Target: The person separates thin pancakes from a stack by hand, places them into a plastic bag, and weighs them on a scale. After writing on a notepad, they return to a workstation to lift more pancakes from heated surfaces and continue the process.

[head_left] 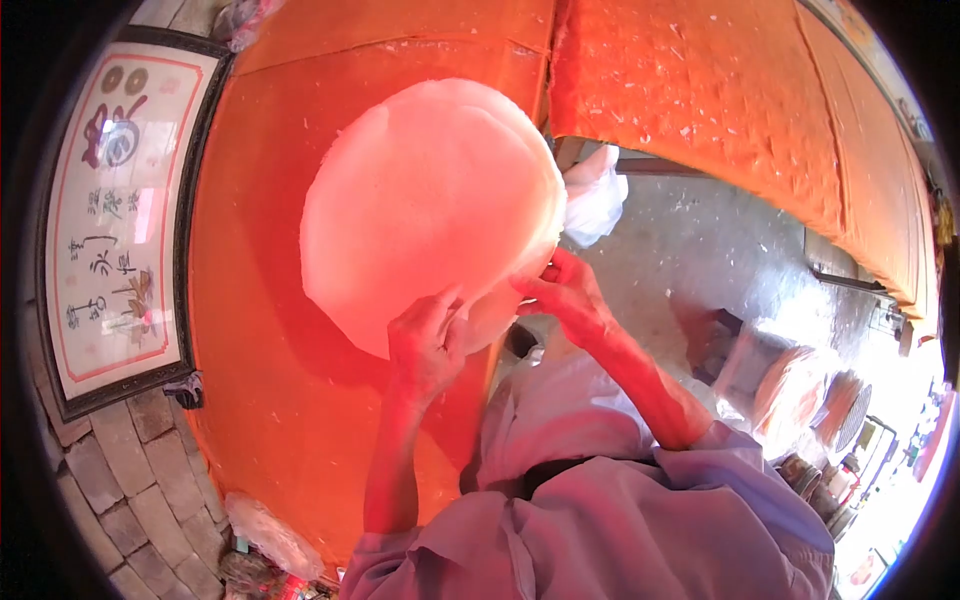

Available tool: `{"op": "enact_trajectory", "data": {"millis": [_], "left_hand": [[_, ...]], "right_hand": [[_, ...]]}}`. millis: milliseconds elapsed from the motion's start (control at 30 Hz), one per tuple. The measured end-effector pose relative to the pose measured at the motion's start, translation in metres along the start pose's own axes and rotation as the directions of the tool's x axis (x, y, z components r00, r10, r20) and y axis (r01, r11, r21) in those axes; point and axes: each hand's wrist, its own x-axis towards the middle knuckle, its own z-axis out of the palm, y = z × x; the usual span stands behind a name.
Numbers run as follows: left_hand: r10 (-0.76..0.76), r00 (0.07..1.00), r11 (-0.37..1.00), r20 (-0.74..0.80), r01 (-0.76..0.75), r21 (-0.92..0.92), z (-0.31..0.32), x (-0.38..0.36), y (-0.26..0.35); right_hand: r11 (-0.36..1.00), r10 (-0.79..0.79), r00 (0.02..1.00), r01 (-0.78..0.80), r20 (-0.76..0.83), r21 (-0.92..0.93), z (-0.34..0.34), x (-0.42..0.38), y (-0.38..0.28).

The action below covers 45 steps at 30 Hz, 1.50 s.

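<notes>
In the head view, you hold a stack (430, 205) of thin, round, pale sheets in front of you. It stands almost upright, a bit tilted, with the flat face toward the camera. It covers a part of the orange board (260, 330) behind it, and its upper right edge reaches near the gap between this board and the second board (700, 90).

Your left hand (425, 345) is at the lower edge of the stack. The fingers are bent and closed on this edge, with the thumb on the front face, so it pinches the stack from below. Your right hand (565, 295) is at the lower right edge. Its fingertips (530, 288) are pressed together on the rim and seem to pinch only one or few sheets there, but how many I cannot tell.

Behind the right edge of the stack a white bag (595, 195) shows, near the grey floor (720, 250). At the left a framed picture (115, 215) with written characters leans on a brick wall (120, 490). Low at the left, near the bottom of the board, lies a clear plastic wrap (270, 535). At the far right, well apart from your hands, more round stacks (800, 390) stand beside each other
</notes>
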Motion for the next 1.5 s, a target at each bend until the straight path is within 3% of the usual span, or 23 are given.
{"op": "enact_trajectory", "data": {"millis": [100,200,300,367,433,533,600,667,767,800,833,867,900,967,1067,1167,1233,1333,1367,1400,1433,1467,1500], "left_hand": [[-0.070,0.996,0.997,0.048,0.070,-0.007,-0.003,0.010,0.003],[-0.069,0.997,0.994,-0.022,0.067,-0.082,-0.001,0.007,-0.003],[-0.041,0.998,0.999,-0.038,0.041,-0.013,-0.005,0.005,-0.004],[0.038,0.999,0.996,-0.023,-0.036,0.084,0.000,0.002,-0.003],[0.107,0.993,0.983,-0.040,-0.100,0.152,0.006,-0.001,0.001],[0.192,0.969,0.958,-0.154,-0.151,0.244,0.006,-0.015,0.012],[0.229,0.926,0.936,-0.302,-0.124,0.331,-0.003,-0.038,0.028],[0.073,0.920,0.967,-0.385,0.029,0.252,0.002,-0.102,0.009],[-0.494,0.751,0.854,-0.438,0.513,-0.086,0.004,-0.140,-0.004],[-0.639,0.636,0.769,-0.433,0.532,-0.353,0.007,-0.141,-0.015],[-0.766,0.519,0.632,-0.379,0.498,-0.595,0.010,-0.138,-0.027],[-0.869,0.407,0.450,-0.282,0.410,-0.793,0.012,-0.136,-0.036],[-0.906,0.380,0.330,-0.185,0.362,-0.872,0.011,-0.131,-0.038],[-0.936,0.352,0.073,0.017,0.242,-0.968,0.013,-0.118,-0.041],[-0.908,0.418,0.013,0.001,0.031,-0.999,0.026,-0.106,-0.038],[-0.989,0.144,-0.042,0.038,-0.024,-0.999,0.027,-0.094,-0.025],[-0.942,0.334,-0.063,0.009,-0.152,-0.986,0.028,-0.097,-0.023],[-0.842,0.536,-0.120,-0.054,-0.283,-0.952,0.025,-0.082,-0.007],[-0.801,0.593,-0.142,-0.078,-0.315,-0.939,0.021,-0.069,0.001],[-0.797,0.598,-0.127,-0.089,-0.310,-0.942,0.017,-0.055,0.009],[-0.792,0.603,-0.113,-0.097,-0.301,-0.947,0.014,-0.040,0.018],[-0.785,0.611,-0.103,-0.098,-0.285,-0.953,0.013,-0.028,0.025],[-0.813,0.566,-0.010,-0.137,-0.249,-0.969,0.015,-0.017,0.029]], "right_hand": [[0.997,-0.004,1.000,0.004,0.012,0.075,-0.004,0.003,0.005],[0.966,0.050,0.993,-0.075,-0.104,-0.249,-0.015,-0.008,-0.003],[0.415,-0.523,0.842,0.120,-0.128,-0.902,-0.034,-0.021,-0.010],[0.061,-0.676,0.700,0.362,0.228,-0.930,-0.018,-0.025,-0.034],[-0.279,-0.640,0.551,0.482,0.535,-0.831,0.010,-0.023,-0.048],[-0.505,-0.234,0.610,0.590,0.757,-0.631,0.031,0.002,-0.036],[-0.488,-0.218,0.498,0.689,0.839,-0.536,0.031,0.021,-0.026],[-0.542,-0.155,0.470,0.695,0.869,-0.472,0.037,0.028,-0.029],[-0.490,-0.235,0.450,0.711,0.862,-0.505,0.063,0.040,-0.075],[-0.373,-0.129,0.581,0.722,0.803,-0.582,0.070,0.045,-0.109],[-0.161,-0.341,0.438,0.844,0.832,-0.511,0.070,0.052,-0.140],[0.001,-0.442,0.592,0.751,0.673,-0.660,0.074,0.056,-0.168],[0.223,-0.385,0.760,0.627,0.524,-0.746,0.076,0.055,-0.205],[0.294,-0.609,0.579,0.799,0.542,-0.524,0.039,0.123,-0.253],[0.622,-0.628,0.758,0.626,0.178,-0.471,-0.043,0.183,-0.339],[0.576,-0.734,0.677,0.657,0.045,-0.487,-0.166,0.237,-0.390],[0.503,-0.788,0.609,0.552,-0.091,-0.665,-0.232,0.242,-0.400],[0.071,-0.869,0.489,-0.020,-0.072,-0.997,-0.277,0.231,-0.383],[-0.064,-0.935,0.356,-0.155,0.005,-0.986,-0.289,0.234,-0.368],[-0.214,-0.953,0.248,-0.142,0.174,-0.966,-0.242,0.207,-0.336],[-0.243,-0.935,0.287,-0.085,0.209,-0.966,-0.216,0.203,-0.299],[-0.227,-0.823,0.470,0.241,0.318,-0.944,-0.175,0.185,-0.259],[-0.001,-0.653,0.635,0.545,0.414,-0.839,-0.133,0.167,-0.219]]}}
